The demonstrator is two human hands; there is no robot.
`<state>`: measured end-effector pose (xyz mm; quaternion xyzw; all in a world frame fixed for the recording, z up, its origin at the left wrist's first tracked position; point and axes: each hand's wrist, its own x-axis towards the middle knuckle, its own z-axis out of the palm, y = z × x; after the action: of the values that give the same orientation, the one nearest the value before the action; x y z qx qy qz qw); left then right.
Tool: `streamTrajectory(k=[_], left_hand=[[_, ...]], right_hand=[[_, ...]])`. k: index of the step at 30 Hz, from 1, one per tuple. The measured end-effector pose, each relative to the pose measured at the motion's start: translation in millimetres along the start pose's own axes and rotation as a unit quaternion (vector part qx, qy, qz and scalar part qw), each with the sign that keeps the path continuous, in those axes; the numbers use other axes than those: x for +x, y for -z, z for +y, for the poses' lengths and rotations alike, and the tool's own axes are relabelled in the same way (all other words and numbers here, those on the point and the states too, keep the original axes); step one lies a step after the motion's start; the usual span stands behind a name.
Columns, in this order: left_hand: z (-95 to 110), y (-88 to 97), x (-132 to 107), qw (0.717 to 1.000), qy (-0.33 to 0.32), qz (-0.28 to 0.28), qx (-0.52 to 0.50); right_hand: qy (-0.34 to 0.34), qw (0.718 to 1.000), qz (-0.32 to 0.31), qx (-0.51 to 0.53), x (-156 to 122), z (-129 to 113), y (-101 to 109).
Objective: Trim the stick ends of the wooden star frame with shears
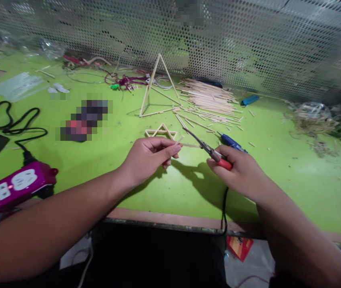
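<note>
My left hand [149,158] pinches a thin wooden stick [191,145] that points right across the green tabletop [293,176]. My right hand [238,172] grips a corded tool with a red handle and long thin metal nose [209,148], probably a soldering iron. Its tip reaches up and left, close above the stick. Just behind my left hand lies a small triangular stick frame [161,132]. A taller triangular stick frame [158,88] stands farther back. A blue-handled tool [230,142] lies just beyond my right hand.
A heap of loose wooden sticks [209,98] lies at the back, near a blue lighter [250,100]. Tangled purple wire [125,82], black cables [11,120] and a magenta power strip [16,186] lie left. Perforated metal sheeting [218,40] forms the back wall.
</note>
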<state>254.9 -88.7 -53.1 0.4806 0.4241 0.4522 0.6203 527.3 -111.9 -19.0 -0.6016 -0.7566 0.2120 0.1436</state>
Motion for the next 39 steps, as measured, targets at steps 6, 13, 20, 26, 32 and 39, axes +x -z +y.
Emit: streamTrajectory(k=[6,13,20,26,32,39], left_hand=[[-1.6,0.7,0.9,0.999,-0.026,-0.034,0.006],[-0.9,0.5,0.2,0.998,-0.014,-0.052,-0.016],[-2.5,3.2,-0.3,0.997,0.006,-0.071,-0.035],[-3.0,2.2,-0.9,0.998,0.007,-0.058,-0.032],[-2.5,-0.7,0.1,0.994,0.019,-0.074,-0.08],[-0.2,-2.3,0.8,0.993,-0.003,-0.105,-0.047]], right_hand=[[0.024,1.0,0.002,-0.009,-0.5,4.3,5.6],[0.042,0.999,-0.003,-0.028,-4.1,2.1,11.6],[0.034,0.998,-0.005,-0.047,-1.9,2.4,9.7],[0.032,0.998,0.006,-0.062,-3.2,3.6,9.4],[0.062,0.99,0.063,-0.107,-5.3,2.7,4.4],[0.063,0.991,0.063,-0.104,-6.2,-1.2,1.9]])
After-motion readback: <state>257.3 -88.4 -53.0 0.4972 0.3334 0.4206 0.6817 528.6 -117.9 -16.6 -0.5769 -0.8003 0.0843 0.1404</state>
